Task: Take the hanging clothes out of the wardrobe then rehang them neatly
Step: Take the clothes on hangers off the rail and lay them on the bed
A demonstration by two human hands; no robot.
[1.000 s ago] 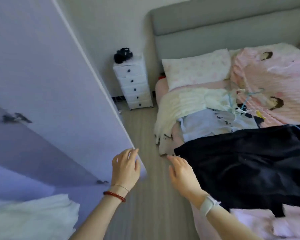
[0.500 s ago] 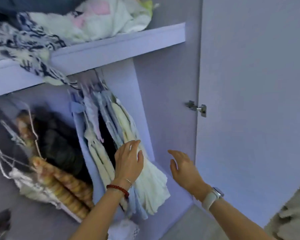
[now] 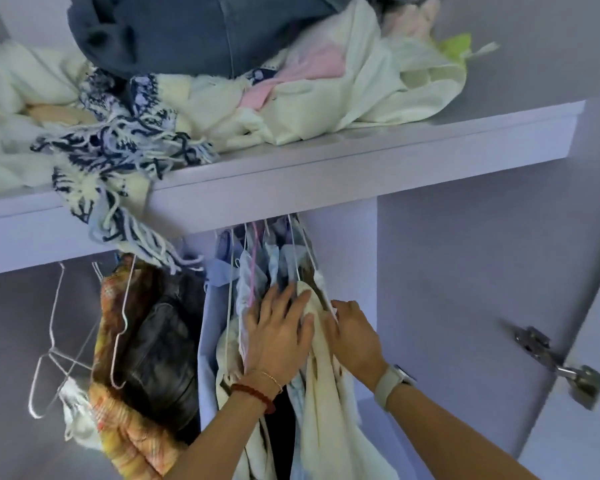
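A bunch of pale garments hangs on thin wire hangers (image 3: 293, 251) under the wardrobe shelf (image 3: 361, 168): a light blue one (image 3: 210, 323), white ones, and a cream one (image 3: 326, 417) at the right. My left hand (image 3: 278, 337), with a red bead bracelet, lies with straight spread fingers on the white garments, just left of the cream one. My right hand (image 3: 355, 337), with a watch on the wrist, curls its fingers round the cream garment's upper edge by its hanger wire. The rail is hidden behind the shelf.
Left of the bunch hang a dark jacket (image 3: 163, 337), an orange patterned garment (image 3: 132, 434) and bare wire hangers (image 3: 54, 355). Loose clothes (image 3: 222, 64) are piled on the shelf, a fringed scarf drooping over its edge. The open door's hinge (image 3: 561, 368) is at the right.
My view swung from the bed to the wardrobe and tilted up. Both hands rose and closed in on the hanging bunch; my right hand took hold of the cream garment.
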